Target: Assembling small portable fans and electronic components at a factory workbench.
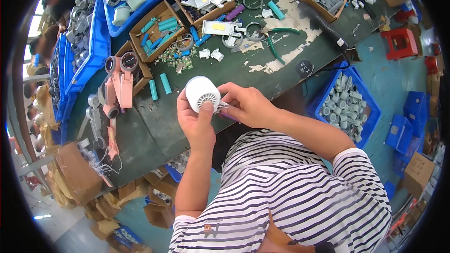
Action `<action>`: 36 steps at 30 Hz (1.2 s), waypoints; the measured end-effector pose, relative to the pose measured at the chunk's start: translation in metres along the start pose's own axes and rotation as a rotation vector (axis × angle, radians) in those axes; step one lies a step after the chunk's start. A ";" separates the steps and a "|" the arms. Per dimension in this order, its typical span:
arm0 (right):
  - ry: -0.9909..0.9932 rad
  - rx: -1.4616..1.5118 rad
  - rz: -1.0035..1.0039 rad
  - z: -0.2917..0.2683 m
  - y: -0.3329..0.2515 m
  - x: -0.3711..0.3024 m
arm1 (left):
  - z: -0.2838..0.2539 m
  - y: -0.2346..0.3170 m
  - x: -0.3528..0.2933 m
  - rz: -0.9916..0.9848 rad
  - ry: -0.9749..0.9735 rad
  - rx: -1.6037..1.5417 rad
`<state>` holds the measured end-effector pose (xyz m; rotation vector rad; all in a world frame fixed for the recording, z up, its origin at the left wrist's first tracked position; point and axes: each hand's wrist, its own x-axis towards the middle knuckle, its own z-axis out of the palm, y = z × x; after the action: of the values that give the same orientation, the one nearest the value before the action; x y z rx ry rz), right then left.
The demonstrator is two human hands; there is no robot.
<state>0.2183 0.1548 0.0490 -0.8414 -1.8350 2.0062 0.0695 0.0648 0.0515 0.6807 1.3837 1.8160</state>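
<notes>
A white rounded housing [199, 89] with a ring of vent slots is held over the near edge of the workbench. My left hand [198, 129] is closed around it, thumb pressed beside the slots. Against the housing's right side, my right hand [251, 107] has its fingers pinched together at a small light-coloured piece I cannot make out clearly. Part of a purple object [229, 116] shows beneath the right fingers; the rest is hidden.
On the green workbench [150, 129] lie pink handheld fans [124, 86], teal cylinders [165, 84], green-handled pliers [275, 49] and a white panel [220, 28]. Cardboard boxes [136, 33] and blue bins [110, 23] of parts line the back. At right stands a blue crate [372, 117] of grey housings.
</notes>
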 end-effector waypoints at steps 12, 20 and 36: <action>0.171 0.093 -0.002 0.002 0.011 0.013 | 0.004 -0.005 0.019 -0.309 -0.125 -0.317; 0.190 0.363 -0.002 -0.002 0.012 0.015 | 0.001 -0.009 -0.012 -0.404 -0.006 -0.239; 0.240 0.323 -0.028 -0.002 -0.001 0.005 | 0.000 -0.015 -0.023 -0.185 -0.004 -0.172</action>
<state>0.2153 0.1596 0.0483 -0.9055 -1.3415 2.0104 0.0866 0.0481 0.0380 0.4516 1.2284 1.7595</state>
